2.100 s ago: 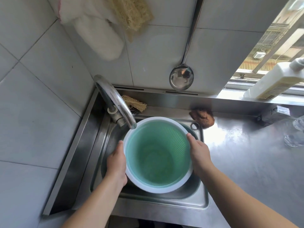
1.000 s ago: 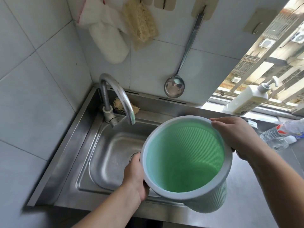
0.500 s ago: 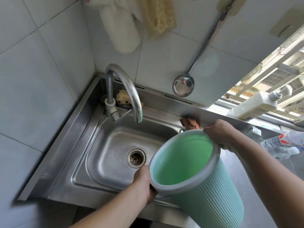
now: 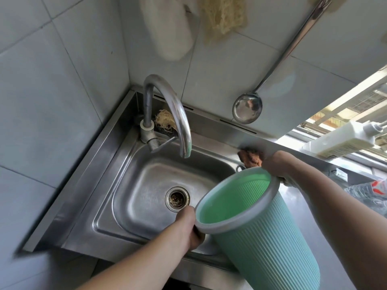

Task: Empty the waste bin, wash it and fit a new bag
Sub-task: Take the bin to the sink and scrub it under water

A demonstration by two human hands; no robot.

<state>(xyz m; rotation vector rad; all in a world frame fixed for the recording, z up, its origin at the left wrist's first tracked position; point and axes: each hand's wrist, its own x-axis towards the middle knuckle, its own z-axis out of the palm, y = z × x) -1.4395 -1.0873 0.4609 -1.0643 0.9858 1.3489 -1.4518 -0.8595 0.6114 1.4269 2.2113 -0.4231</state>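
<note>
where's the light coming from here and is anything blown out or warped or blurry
Head view: daylight comes through the window at upper right and is overexposed there; soft glare sits on the steel sink and ladle; wide-angle distortion bows the wall tiles; the left frame edge and hanging cloth look smeared.

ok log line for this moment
bin: tilted toward sink | left hand: grips near rim | right hand: grips far rim | tap: no water seen

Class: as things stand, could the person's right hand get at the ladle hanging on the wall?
Probably not yet: the right hand grips the rim of the green bin. The ladle hangs unobstructed above it, so freeing that hand would likely suffice.
</note>
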